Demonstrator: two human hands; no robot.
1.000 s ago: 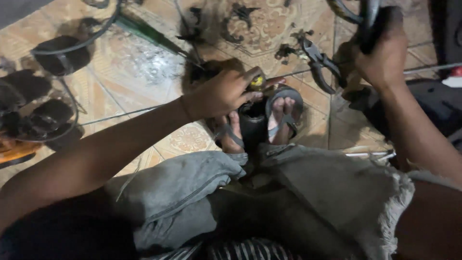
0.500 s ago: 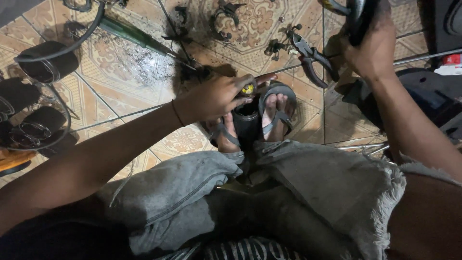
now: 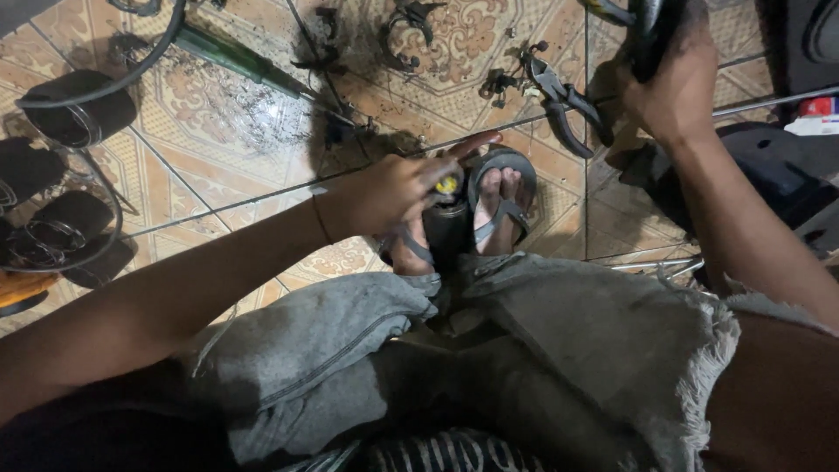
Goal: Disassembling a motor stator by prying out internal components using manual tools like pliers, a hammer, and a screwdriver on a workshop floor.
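My left hand [image 3: 398, 188] reaches down over a dark cylindrical can with a yellow cap [image 3: 448, 220] that stands between my sandalled feet [image 3: 500, 201]. Its fingers rest on the yellow top, index finger stretched out. My right hand [image 3: 669, 83] is raised at the upper right, closed around a dark curved bar or tube [image 3: 648, 31] that runs out of the top of the view. My grey shorts [image 3: 524, 350] fill the lower part of the view.
Patterned floor tiles hold pliers [image 3: 564, 96], a green-handled screwdriver [image 3: 236, 57], small metal clips [image 3: 406, 26] and thin spokes or rods [image 3: 262, 197]. Black cylindrical parts [image 3: 74, 114] and cable loops lie at the left. A dark object [image 3: 769, 166] sits at the right.
My left hand has shifted onto the can's yellow top with the index finger extended. The view has drifted, so the right hand and its bar sit higher in the frame.
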